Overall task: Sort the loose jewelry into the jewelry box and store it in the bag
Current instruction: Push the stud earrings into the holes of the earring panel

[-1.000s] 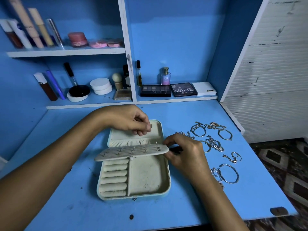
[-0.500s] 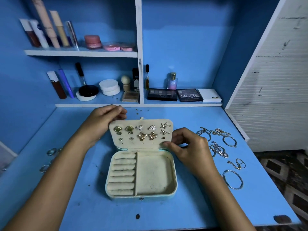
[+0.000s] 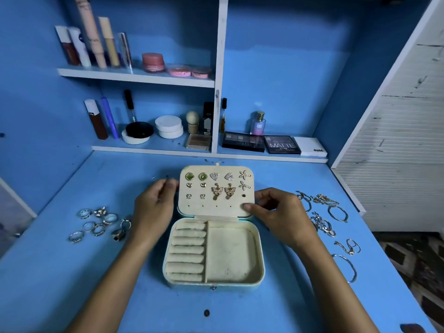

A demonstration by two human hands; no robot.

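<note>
Right thumb (image 3: 247,206) presses the lower right corner of the earring panel (image 3: 216,203), the right hand (image 3: 281,212) curled round its edge and pinching it flat against the lid. The left hand (image 3: 156,203) sits at the panel's left edge, fingers loosely curled; whether it grips, I cannot tell. The jewelry box (image 3: 212,283) lies open mid-table (image 3: 72,272), earrings (image 3: 217,186) pinned in rows on the panel. Ring rolls (image 3: 188,251) and the big compartment (image 3: 231,255) are bare. Looks like earrings are done; next up, I'd say, the rings (image 3: 96,222) at left go onto the rolls, the bracelets and chains (image 3: 322,212) at right into the compartment. No bag in sight.
</note>
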